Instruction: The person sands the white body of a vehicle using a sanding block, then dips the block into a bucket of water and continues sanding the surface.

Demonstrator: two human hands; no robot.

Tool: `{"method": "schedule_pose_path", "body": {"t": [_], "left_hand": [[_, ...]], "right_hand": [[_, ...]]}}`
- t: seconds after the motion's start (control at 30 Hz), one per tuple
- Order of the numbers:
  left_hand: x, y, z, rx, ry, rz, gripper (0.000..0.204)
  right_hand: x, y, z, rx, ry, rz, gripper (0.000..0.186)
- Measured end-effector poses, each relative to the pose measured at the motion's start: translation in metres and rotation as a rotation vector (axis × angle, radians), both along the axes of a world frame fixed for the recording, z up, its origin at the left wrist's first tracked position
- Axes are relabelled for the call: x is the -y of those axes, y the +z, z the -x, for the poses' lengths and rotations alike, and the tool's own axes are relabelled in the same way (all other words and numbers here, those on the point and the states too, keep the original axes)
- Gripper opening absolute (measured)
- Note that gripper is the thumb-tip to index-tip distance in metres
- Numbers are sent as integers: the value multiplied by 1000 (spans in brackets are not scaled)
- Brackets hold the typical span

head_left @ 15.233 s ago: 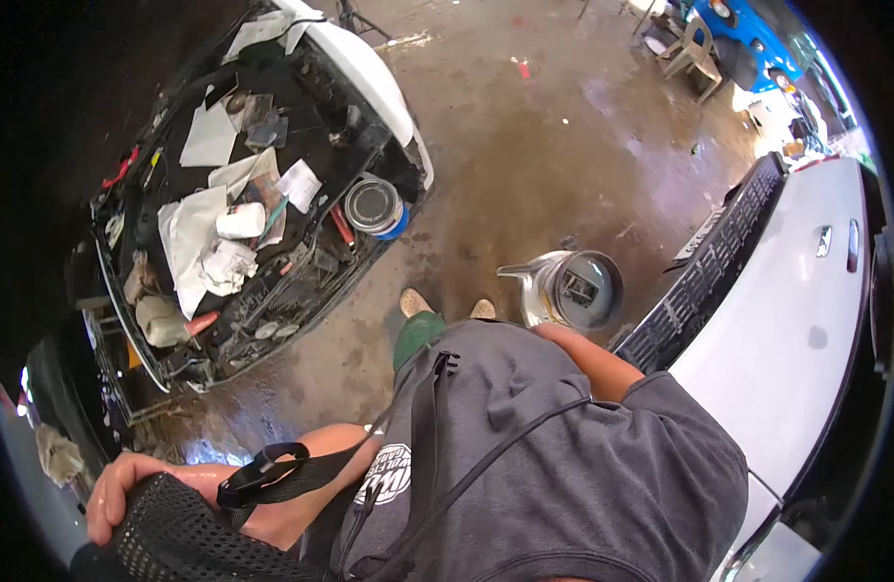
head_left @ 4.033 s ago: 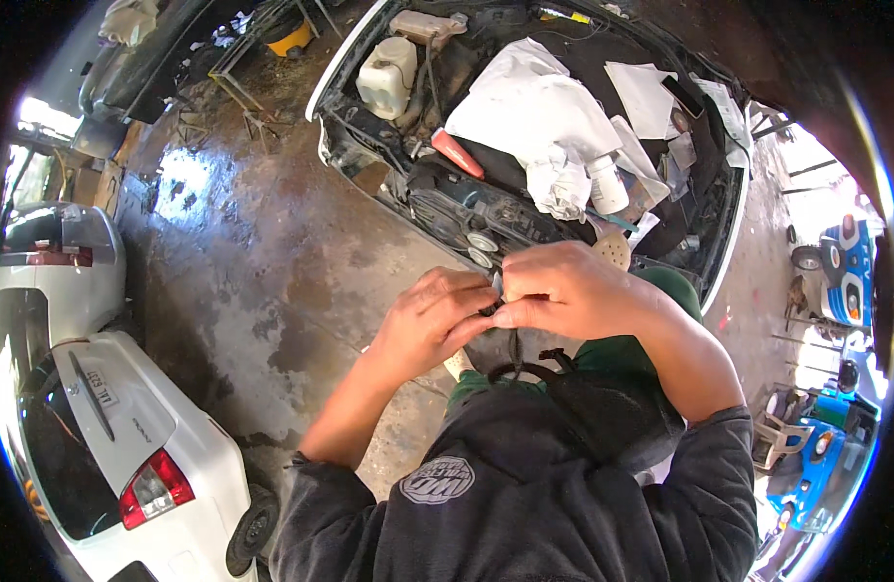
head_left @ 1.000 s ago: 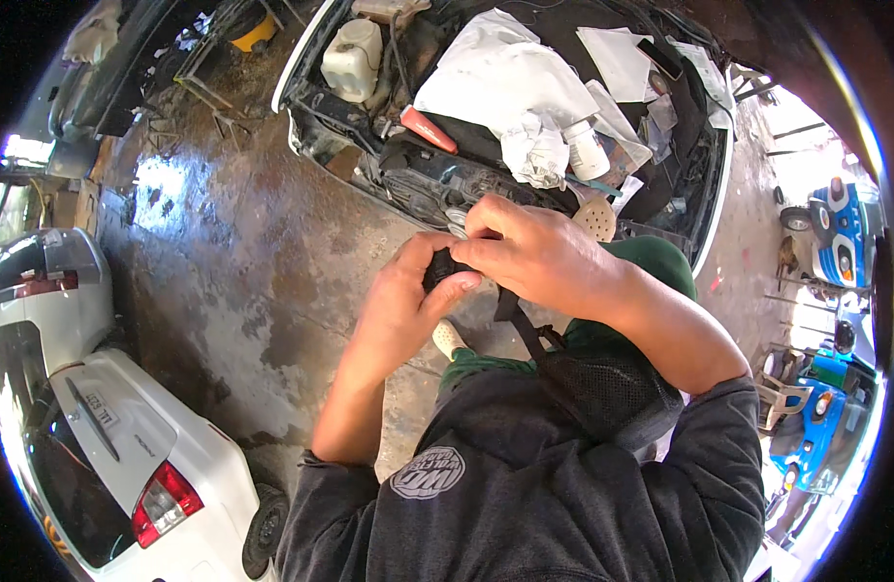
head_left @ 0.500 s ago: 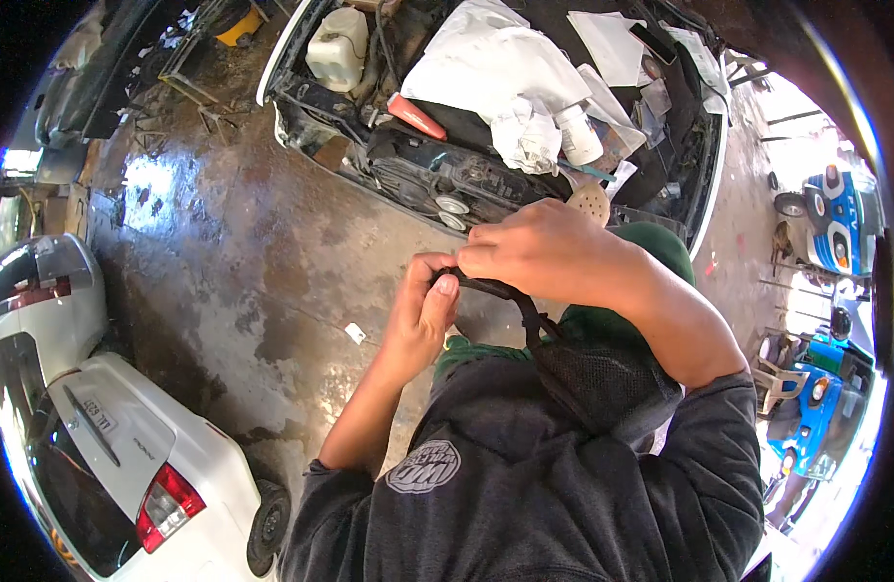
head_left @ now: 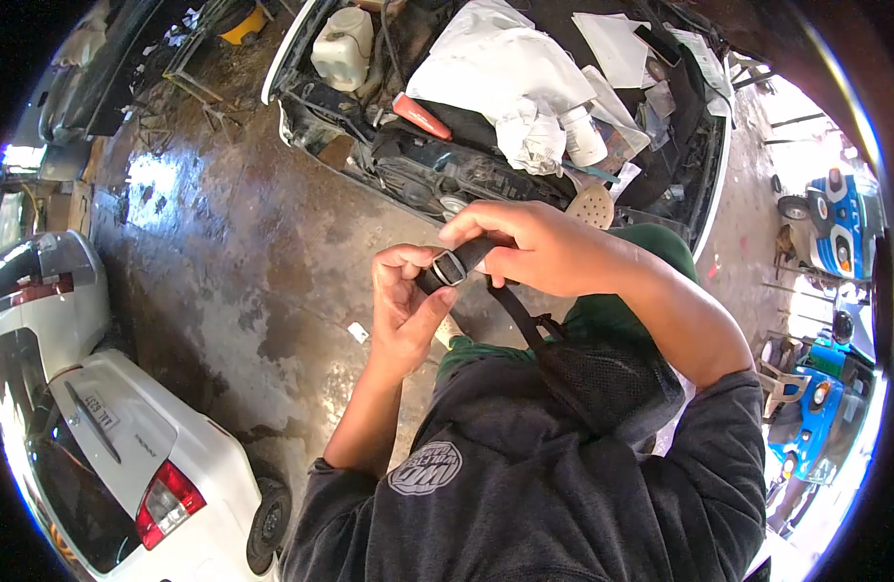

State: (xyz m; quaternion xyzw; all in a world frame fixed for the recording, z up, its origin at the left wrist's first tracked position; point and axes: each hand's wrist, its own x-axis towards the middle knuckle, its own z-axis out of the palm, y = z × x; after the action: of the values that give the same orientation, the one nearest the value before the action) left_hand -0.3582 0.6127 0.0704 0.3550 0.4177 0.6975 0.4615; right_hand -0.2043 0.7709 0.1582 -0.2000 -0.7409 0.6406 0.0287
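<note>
A black webbing strap (head_left: 513,308) with a metal-edged slide buckle (head_left: 450,269) is held up in front of my chest. My left hand (head_left: 400,320) pinches the strap and buckle from the left, between thumb and fingers. From the right, my right hand (head_left: 542,250) grips the webbing just beside the buckle, fingers bent over it. The strap runs down to a black mesh-faced bag (head_left: 612,383) resting against my right side, over my green trousers.
Ahead is an open car body (head_left: 399,179) with white sheeting (head_left: 500,60), a white jug (head_left: 343,48), a red-orange object (head_left: 421,116), a white bottle (head_left: 583,138) and papers. A white car (head_left: 146,456) stands at left, blue vehicles (head_left: 815,417) at right. The concrete floor (head_left: 263,262) looks wet.
The strap has been turned and raised, so the buckle now shows between my hands. My left hand has shifted slightly left and its fingers have opened somewhat around the strap.
</note>
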Motion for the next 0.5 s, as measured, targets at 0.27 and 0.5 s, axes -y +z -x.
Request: {"method": "schedule_pose_path", "body": {"t": [0.27, 0.5], "left_hand": [[-6, 3, 9, -14, -43, 111, 31], [-9, 5, 4, 20, 57, 128, 17]], "right_hand": [[-9, 0, -1, 184, -66, 33, 26], [-5, -7, -1, 64, -87, -80, 24]]}}
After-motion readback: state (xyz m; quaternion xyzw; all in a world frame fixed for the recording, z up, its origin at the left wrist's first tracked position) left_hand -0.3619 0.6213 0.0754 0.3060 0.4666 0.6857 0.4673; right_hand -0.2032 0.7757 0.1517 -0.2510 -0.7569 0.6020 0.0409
